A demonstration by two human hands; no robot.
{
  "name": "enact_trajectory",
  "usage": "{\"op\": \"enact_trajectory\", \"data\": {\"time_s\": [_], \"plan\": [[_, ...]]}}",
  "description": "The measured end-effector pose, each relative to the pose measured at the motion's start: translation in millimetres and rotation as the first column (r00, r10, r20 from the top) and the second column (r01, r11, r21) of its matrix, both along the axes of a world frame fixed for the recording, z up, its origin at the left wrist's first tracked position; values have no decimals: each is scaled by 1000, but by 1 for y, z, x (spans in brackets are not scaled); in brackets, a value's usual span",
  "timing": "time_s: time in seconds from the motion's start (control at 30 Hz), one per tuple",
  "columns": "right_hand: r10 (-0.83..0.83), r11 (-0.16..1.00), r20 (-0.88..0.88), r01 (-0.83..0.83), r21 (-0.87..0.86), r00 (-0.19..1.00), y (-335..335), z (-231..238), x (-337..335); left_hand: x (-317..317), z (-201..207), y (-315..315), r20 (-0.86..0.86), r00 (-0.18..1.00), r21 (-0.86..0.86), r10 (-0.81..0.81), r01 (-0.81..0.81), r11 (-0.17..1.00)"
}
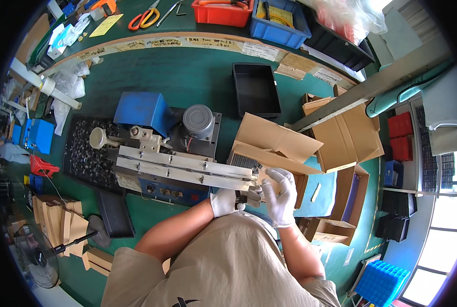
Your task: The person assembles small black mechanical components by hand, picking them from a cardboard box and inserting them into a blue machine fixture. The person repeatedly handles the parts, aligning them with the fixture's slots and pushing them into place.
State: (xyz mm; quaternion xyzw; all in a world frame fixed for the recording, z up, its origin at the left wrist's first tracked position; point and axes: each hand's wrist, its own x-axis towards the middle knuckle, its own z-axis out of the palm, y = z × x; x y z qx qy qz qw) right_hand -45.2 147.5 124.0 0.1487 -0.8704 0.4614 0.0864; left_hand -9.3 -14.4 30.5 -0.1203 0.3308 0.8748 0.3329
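Observation:
A bench machine has a blue housing (139, 110), a round grey motor (198, 120) and a long metal rail (185, 166) running to the right. My left hand (224, 202), in a white glove, is at the right end of the rail, near my body. Its fingers curl by a small dark piece (237, 196) that I cannot make out. My right hand (280, 198), also gloved, is raised just right of the rail's end, thumb and fingers apart. Behind it, rows of dark, thin pieces (245, 162) lie in an open cardboard box (274, 137).
Left of the machine, a black tray (71, 176) holds many small dark parts. An empty black bin (256, 110) stands behind the box. More cartons (348, 135) lie to the right. A fan (34, 256) is at lower left. Scissors (144, 19) and bins (279, 28) line the back shelf.

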Motion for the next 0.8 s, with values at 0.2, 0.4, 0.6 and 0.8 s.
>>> {"op": "enact_trajectory", "data": {"time_s": [0.2,0.4,0.6,0.8], "plan": [[219,918,81,-234,319,972,0,-25,14,3,-18,9,193,979,95,68,-87,992],[250,909,210,-303,287,945,-4,-31,15,4,-36,4,167,982,51,-89,82,995],[202,894,767,206,-399,609,15,-50,13,0,-8,7,3,997,-12,-80,80,997],[99,944,485,72,-321,869,12,-26,8,0,-11,2,44,995,36,-86,84,996]]}}
